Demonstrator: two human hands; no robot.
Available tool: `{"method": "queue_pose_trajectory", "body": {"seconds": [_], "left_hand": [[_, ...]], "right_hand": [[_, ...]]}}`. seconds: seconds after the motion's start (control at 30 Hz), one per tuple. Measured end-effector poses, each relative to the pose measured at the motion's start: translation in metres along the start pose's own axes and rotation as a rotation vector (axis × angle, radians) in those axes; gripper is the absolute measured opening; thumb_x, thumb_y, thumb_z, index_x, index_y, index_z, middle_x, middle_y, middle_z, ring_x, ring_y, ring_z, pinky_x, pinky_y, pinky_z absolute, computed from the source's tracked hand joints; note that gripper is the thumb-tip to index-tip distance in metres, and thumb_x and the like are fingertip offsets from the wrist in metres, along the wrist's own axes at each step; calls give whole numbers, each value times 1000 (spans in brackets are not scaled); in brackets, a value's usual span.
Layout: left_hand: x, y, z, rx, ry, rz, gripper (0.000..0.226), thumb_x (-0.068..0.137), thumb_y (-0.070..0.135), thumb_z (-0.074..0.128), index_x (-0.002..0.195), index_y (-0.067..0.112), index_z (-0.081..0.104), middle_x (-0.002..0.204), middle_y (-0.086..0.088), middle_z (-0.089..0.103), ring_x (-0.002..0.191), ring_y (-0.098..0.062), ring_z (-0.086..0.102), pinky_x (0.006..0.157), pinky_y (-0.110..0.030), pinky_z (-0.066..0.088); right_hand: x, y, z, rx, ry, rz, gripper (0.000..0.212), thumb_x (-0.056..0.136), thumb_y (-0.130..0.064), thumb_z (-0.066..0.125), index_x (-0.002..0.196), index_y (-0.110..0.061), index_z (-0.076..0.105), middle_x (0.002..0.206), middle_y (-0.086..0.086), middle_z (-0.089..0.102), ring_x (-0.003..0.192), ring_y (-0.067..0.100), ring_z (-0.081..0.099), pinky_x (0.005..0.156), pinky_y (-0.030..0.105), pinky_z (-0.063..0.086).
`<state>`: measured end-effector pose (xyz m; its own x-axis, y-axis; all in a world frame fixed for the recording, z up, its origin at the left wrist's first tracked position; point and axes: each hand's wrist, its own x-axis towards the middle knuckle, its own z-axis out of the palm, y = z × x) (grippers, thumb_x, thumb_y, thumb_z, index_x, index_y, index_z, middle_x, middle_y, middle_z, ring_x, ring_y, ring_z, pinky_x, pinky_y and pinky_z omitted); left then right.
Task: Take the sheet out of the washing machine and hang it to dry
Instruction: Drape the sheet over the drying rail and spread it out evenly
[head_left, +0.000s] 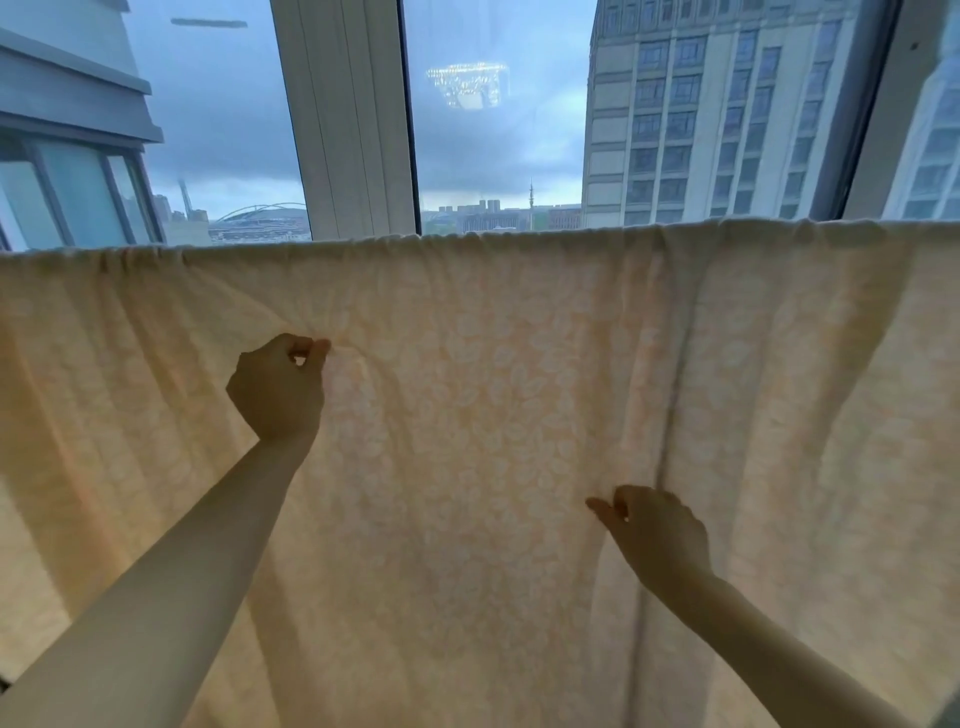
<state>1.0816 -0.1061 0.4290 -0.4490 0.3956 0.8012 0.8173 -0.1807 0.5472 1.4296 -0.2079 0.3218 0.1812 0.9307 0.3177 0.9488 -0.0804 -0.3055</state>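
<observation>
window (498, 130) behind; left hand (278, 389), right hand (657, 535) pinch hung sheet (467, 415).

No writing, label, brand or number can be read. The sheet (493, 415) carries only a pale leafy print, and the building (727, 114) above it shows bare walls and windows.
</observation>
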Motion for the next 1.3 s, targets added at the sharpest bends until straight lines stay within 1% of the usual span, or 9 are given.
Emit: {"method": "queue_pose_trajectory", "body": {"seconds": [0.13, 0.23, 0.3, 0.43, 0.8, 0.93, 1.07, 1.2, 1.3], "left_hand": [[18, 18, -13, -111, 22, 67, 27, 86, 42, 66, 96, 17, 65, 96, -2, 70, 84, -25, 62, 76, -41, 50], [30, 35, -19, -127, 31, 206, 35, 89, 39, 65, 108, 11, 58, 108, -10, 63, 95, -28, 55, 79, -38, 45], [38, 45, -21, -64, 11, 317, 35, 91, 34, 63, 114, 7, 58, 111, -14, 61, 102, -32, 52, 85, -37, 42], [53, 61, -24, -47, -71, 464, 31, 95, 26, 60, 116, 5, 66, 114, -13, 65, 107, -31, 53, 92, -39, 39], [71, 77, -20, -143, -183, 462, 16, 89, 17, 68, 94, 2, 70, 91, -11, 66, 88, -26, 54, 73, -37, 49], [80, 78, -16, -114, -181, 445, 9, 90, 11, 65, 92, 2, 68, 93, -11, 66, 91, -26, 55, 76, -42, 52], [101, 85, -11, -120, -97, 317, 11, 92, 9, 61, 95, -1, 65, 97, -17, 65, 89, -31, 59, 75, -35, 45], [112, 78, -9, -52, -182, 147, 17, 93, 11, 60, 99, -1, 69, 102, -20, 69, 93, -36, 63, 82, -39, 49], [96, 87, -10, -63, -259, 236, 22, 96, 16, 56, 104, 4, 71, 101, -16, 72, 92, -32, 66, 84, -40, 53]], "right_hand": [[13, -18, -66, 146, 379, -213, 25, 93, -44, 54, 91, -22, 67, 79, -10, 69, 59, 6, 56, 52, 19, 40], [29, -31, -116, 154, 631, -422, 18, 92, -26, 61, 104, -13, 67, 93, 1, 71, 78, 18, 65, 61, 36, 56], [44, -32, -140, 56, 704, -480, 26, 90, -19, 62, 114, -8, 64, 109, 8, 66, 98, 27, 60, 71, 44, 56], [74, -26, -172, -109, 681, -457, 39, 91, -16, 61, 128, -5, 56, 124, 11, 55, 114, 31, 48, 93, 47, 45], [113, -19, -210, -73, 713, -441, 7, 91, -19, 64, 94, -18, 70, 96, -4, 66, 90, 23, 59, 84, 44, 44], [124, -24, -220, -68, 681, -456, 8, 92, -17, 61, 91, -16, 70, 93, -3, 66, 88, 21, 58, 85, 43, 41], [145, -32, -240, 38, 706, -325, 10, 93, -14, 59, 92, -10, 68, 94, 5, 66, 84, 24, 59, 85, 46, 47], [158, -22, -247, 154, 480, -312, 11, 91, -12, 63, 95, -5, 70, 95, 11, 71, 84, 23, 64, 83, 34, 51], [152, -15, -245, 174, 343, -394, 13, 89, -11, 65, 100, -4, 69, 96, 10, 72, 80, 16, 64, 78, 21, 48]]}}
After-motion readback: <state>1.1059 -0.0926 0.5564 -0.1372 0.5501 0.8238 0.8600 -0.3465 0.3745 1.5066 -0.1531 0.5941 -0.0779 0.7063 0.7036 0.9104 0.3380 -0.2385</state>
